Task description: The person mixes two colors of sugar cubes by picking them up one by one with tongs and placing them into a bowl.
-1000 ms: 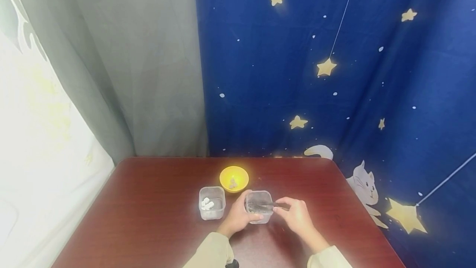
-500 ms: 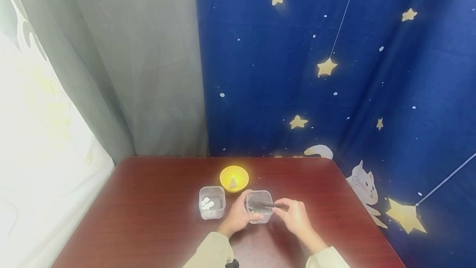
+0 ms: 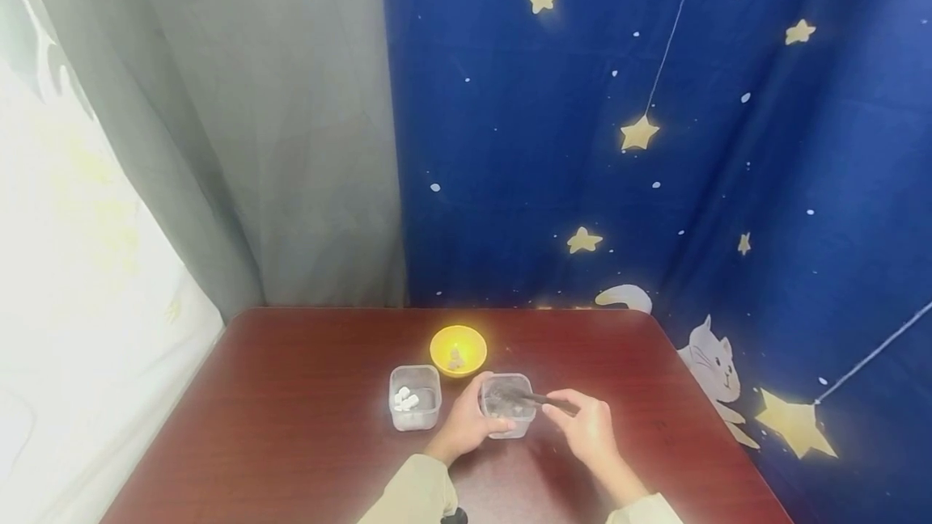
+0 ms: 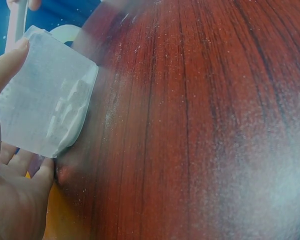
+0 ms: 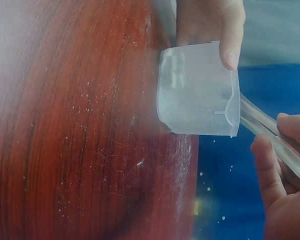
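Right hand (image 3: 586, 424), pinching tongs (image 3: 540, 399), has shifted slightly rightward | left hand (image 3: 466, 424) grips translucent plastic container (image 3: 520, 429) | risk: pushing tongs too hard could tip it

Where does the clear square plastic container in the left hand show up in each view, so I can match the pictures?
Head: the clear square plastic container sits below centre, slightly right.
Left wrist: it is at the upper left.
Right wrist: it is above and right of centre.
Shared landmark: the person's left hand, gripping it in all three views.
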A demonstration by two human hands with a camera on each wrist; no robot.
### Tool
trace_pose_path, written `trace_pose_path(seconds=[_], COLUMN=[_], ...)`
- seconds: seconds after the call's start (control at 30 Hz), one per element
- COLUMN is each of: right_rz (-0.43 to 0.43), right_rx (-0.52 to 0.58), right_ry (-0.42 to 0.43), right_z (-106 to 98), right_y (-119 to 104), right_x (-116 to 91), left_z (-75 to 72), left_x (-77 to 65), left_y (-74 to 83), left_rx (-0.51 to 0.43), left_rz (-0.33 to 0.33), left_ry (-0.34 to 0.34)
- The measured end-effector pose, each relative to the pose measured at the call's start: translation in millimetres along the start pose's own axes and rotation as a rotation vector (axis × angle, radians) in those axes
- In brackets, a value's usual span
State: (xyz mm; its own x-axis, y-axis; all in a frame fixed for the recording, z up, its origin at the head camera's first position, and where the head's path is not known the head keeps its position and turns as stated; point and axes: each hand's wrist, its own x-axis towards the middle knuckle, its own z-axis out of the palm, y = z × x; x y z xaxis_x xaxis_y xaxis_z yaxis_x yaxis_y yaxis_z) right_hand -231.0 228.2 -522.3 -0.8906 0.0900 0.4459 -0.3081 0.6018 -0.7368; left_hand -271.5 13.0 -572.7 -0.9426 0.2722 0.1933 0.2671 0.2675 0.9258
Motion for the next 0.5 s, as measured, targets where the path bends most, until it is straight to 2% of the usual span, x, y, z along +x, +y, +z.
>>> trace_pose_path(seconds=[0.27, 0.5], right_rz=[0.081, 0.067], right_rx=[0.059, 0.115], right_ry=[0.043, 0.103], right_z=[-2.8, -5.3], right_y=[-4.1, -8.4], right_x=[-2.7, -4.9], left_z=[-1.8, -0.8], left_x=[0.0, -0.7], left_y=[1.8, 2.7], left_rx=[-0.031, -0.015], left_rz=[0.028, 0.025], left_ry=[0.004, -0.006])
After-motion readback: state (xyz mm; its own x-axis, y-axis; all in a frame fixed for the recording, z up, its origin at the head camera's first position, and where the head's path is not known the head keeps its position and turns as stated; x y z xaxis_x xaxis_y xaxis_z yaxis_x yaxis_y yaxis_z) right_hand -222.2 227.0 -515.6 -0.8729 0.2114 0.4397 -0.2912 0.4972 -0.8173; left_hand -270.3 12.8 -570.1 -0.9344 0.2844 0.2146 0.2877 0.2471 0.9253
